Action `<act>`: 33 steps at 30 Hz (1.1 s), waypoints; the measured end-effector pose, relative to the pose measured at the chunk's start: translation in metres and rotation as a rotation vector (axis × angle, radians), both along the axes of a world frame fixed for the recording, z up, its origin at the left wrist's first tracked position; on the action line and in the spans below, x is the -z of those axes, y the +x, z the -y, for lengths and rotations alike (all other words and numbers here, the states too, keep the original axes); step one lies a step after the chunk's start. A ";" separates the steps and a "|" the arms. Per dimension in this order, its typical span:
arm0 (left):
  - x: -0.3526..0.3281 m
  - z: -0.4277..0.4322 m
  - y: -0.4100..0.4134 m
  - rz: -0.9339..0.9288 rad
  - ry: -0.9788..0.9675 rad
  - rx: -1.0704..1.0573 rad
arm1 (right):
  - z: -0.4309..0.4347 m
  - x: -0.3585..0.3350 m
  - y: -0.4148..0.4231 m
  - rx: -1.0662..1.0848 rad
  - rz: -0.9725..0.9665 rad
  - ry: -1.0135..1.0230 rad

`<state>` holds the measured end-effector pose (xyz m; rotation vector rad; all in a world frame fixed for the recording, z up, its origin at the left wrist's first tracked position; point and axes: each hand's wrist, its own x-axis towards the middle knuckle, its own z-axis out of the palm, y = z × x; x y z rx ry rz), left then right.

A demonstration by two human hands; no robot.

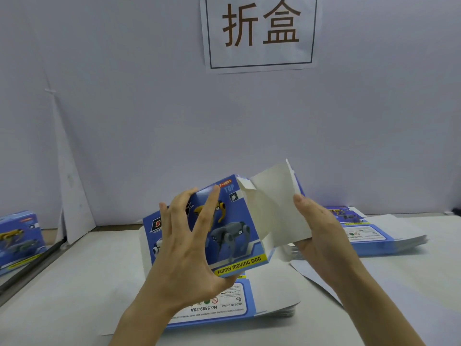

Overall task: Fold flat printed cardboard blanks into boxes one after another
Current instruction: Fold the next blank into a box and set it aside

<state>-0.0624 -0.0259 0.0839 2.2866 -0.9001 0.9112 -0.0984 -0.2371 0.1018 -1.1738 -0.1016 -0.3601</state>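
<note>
I hold a half-formed blue printed box [234,233] with robot dog pictures above the table. My left hand [189,248] grips its printed front, fingers spread over the face and thumb under the bottom edge. My right hand [316,228] holds the box's open right end, thumb against the white inner side of a raised flap [277,203]. Under the box lies a stack of flat printed blanks [224,310].
A second stack of flat blanks [369,236] lies at the right rear of the white table [74,283]. A folded box [18,238] stands at the far left edge. A white wall with a paper sign [259,31] closes the back.
</note>
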 end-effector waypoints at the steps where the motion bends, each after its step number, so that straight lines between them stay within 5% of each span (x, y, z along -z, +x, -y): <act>1: -0.001 -0.002 0.000 -0.008 -0.010 0.005 | 0.002 0.001 0.002 0.061 0.004 -0.033; 7: 0.000 -0.007 0.001 -0.070 0.114 0.087 | 0.008 -0.001 0.001 0.081 -0.024 -0.169; 12: -0.008 -0.012 0.000 0.134 0.228 0.013 | 0.011 -0.002 0.000 0.101 0.009 -0.196; 18: -0.013 -0.008 -0.007 0.230 0.193 0.064 | 0.011 -0.008 -0.006 0.010 0.033 -0.243; 25: -0.021 0.000 -0.016 0.335 0.132 0.105 | -0.010 -0.005 -0.008 0.295 0.245 -0.398; 33: -0.024 0.001 -0.018 0.416 0.097 0.044 | -0.053 0.006 -0.019 0.094 0.345 -0.689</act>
